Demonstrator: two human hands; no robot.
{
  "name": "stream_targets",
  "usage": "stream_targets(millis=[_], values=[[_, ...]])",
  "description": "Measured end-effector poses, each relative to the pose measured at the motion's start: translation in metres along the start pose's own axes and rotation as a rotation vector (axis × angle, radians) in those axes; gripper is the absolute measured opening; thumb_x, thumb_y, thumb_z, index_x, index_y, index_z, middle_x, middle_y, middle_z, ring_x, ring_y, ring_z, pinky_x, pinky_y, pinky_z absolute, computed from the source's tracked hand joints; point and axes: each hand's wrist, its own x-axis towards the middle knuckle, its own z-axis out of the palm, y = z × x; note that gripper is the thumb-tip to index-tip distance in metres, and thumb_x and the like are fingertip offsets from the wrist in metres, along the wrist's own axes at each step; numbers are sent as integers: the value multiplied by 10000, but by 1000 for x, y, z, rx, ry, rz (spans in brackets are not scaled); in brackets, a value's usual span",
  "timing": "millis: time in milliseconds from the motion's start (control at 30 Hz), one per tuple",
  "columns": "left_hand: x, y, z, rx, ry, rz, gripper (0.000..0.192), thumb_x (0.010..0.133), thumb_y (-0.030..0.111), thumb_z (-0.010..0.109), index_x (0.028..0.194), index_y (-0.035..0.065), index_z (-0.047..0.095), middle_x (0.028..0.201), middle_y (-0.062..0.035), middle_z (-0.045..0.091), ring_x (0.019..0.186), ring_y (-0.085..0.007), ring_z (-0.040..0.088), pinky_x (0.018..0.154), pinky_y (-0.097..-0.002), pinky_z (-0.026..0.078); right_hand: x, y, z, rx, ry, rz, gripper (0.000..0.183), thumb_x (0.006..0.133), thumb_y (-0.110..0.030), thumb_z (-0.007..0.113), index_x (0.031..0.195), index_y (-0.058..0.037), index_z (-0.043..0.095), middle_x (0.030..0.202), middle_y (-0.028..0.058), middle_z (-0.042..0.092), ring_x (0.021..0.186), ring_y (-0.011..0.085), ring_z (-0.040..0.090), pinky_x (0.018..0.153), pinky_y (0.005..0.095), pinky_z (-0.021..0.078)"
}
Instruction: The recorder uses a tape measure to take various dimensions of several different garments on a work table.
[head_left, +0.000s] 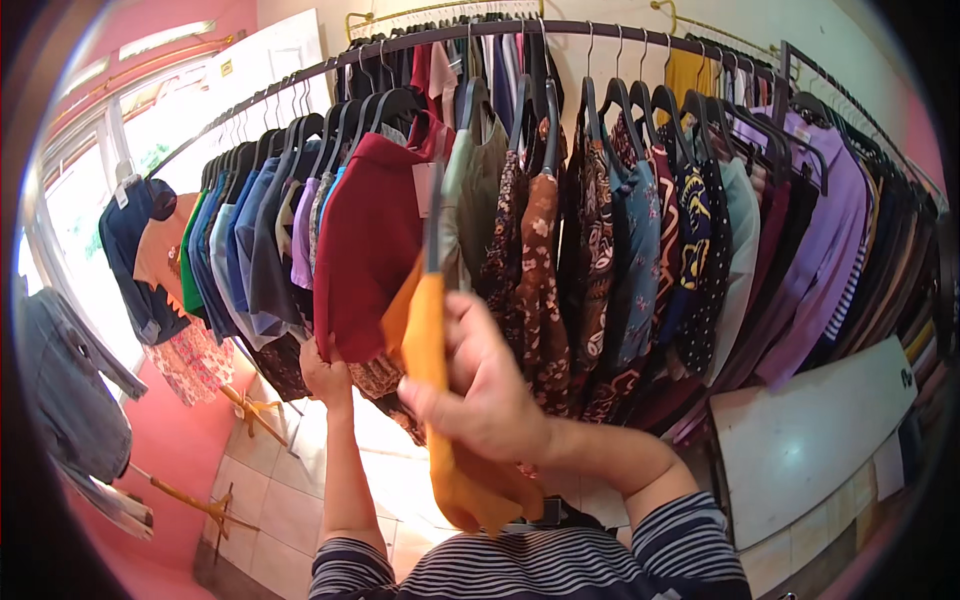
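Note:
A dark metal clothes rail (568, 28) crosses in front of me, packed with garments on black hangers. My left hand (327, 373) grips the lower edge of a dark red garment (369, 247) that hangs from the rail. Nearer to me, my right hand (487, 382) has its fingers around a mustard-yellow garment (431, 337), blurred and seen nearly edge-on. A dark hanger (433, 225) rises from the yellow garment's top, and a pale tag (425, 189) shows just behind it. Right of the red garment hangs a grey-green top (476, 195).
Behind is a second rail (442, 9) of clothes. A white panel (814, 435) leans at the lower right. A denim garment (75, 390) hangs at the far left beside a wooden stand (202, 502) on the tiled floor. A purple shirt (817, 217) hangs at the right.

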Motion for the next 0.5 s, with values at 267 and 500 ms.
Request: stream_targets(millis=[267, 500], values=[[-1, 11, -17, -186, -130, 124, 144, 793, 137, 580, 750, 10, 531, 706, -117, 517, 682, -301, 500, 613, -359, 380, 140, -4, -45, -308, 190, -254, 389, 730, -46, 604, 1035, 37, 377, 864, 58, 512, 730, 94, 512, 621, 232, 453], [-25, 28, -26, -250, -290, 180, 122, 788, 117, 573, 749, 11, 529, 706, -118, 504, 680, -294, 478, 613, -356, 366, 216, -11, -78, -379, 156, -174, 196, 705, -82, 590, 856, 0, 496, 720, 44, 524, 626, 113, 515, 576, 253, 447]])
